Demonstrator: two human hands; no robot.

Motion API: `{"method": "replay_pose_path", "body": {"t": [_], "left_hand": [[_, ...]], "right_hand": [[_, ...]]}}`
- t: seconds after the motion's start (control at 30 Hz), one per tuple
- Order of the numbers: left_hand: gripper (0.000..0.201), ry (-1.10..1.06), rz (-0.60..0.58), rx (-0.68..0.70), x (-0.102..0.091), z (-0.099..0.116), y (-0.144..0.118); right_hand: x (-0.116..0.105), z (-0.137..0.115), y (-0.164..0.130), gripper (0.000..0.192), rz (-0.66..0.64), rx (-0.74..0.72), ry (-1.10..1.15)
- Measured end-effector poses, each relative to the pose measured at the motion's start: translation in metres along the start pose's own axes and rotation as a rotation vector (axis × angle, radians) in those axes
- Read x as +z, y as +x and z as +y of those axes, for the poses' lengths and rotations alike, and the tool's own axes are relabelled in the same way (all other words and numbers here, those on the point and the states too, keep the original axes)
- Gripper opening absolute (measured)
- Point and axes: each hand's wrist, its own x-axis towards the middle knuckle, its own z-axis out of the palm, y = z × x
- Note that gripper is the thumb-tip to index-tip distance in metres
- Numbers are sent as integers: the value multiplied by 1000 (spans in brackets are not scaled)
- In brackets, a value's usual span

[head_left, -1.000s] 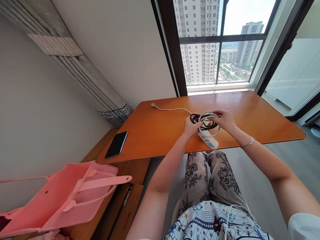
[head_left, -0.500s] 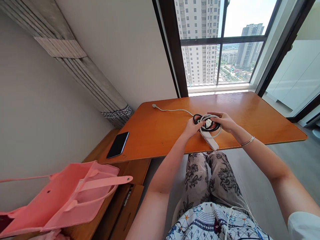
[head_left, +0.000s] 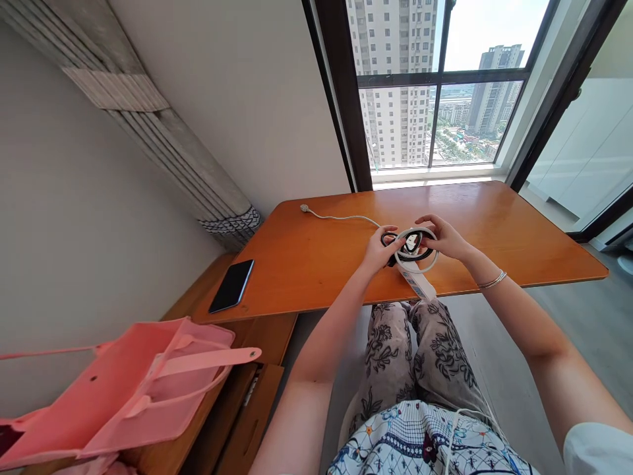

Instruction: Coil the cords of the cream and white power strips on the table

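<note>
While the fingers [head_left: 395,241] of the left hand [head_left: 378,249] stayed pinched on the near-left side of the coil [head_left: 414,245], those of the right hand [head_left: 442,237] curled over its far-right side, so both hands were closed on it. Since a second before, the white and black loops had drawn tighter and the coil sat more squarely over the strip [head_left: 419,284], which now poked out past the bench [head_left: 519,231] edge toward the person's lap. I judged the winding nearly done, though a loose white tail ran left from the coil to the plug [head_left: 303,208]. Farther left of the coil lay a phone [head_left: 231,285], and beyond it a pink bag [head_left: 123,389].
</note>
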Motion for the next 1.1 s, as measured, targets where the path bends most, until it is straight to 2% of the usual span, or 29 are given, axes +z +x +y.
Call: {"method": "replay_pose_path", "body": {"t": [0.07, 0.13, 0.17, 0.2, 0.3, 0.43, 0.53, 0.63, 0.73, 0.83, 0.9, 0.93, 1.1], "left_hand": [[52, 44, 58, 34, 2, -3, 0], [44, 103, 119, 74, 4, -4, -1], [39, 134, 149, 97, 5, -4, -2], [35, 165, 175, 119, 6, -4, -3], [24, 255, 240, 160, 9, 0, -7], [21, 330, 300, 171, 13, 5, -13], [22, 365, 311, 156, 14, 9, -15], [19, 453, 261, 173, 10, 18, -15], [35, 602, 203, 290, 5, 34, -14], [45, 681, 1, 429, 2, 49, -12], [44, 698, -153, 451, 2, 54, -11], [43, 695, -193, 443, 2, 56, -11], [40, 492, -189, 419, 3, 53, -10]], "right_hand": [[1, -5, -1, 48, 161, -89, -350], [5, -11, -4, 26, 329, -150, -684], [7, -13, -6, 14, 376, -161, -805], [10, -15, -9, 11, 395, -161, -890], [17, -19, -14, 16, 376, -136, -960], [21, -23, -13, 32, 346, -44, -827], [23, -25, -8, 30, 373, 15, -822], [29, -24, -5, 24, 401, 36, -894], [37, -21, -5, 16, 426, 34, -952], [40, -20, -6, 18, 432, -23, -1002], [39, -21, -7, 19, 415, -71, -1032], [37, -22, -8, 20, 406, -94, -1044], [33, -21, -13, 24, 434, -224, -1017]]}}
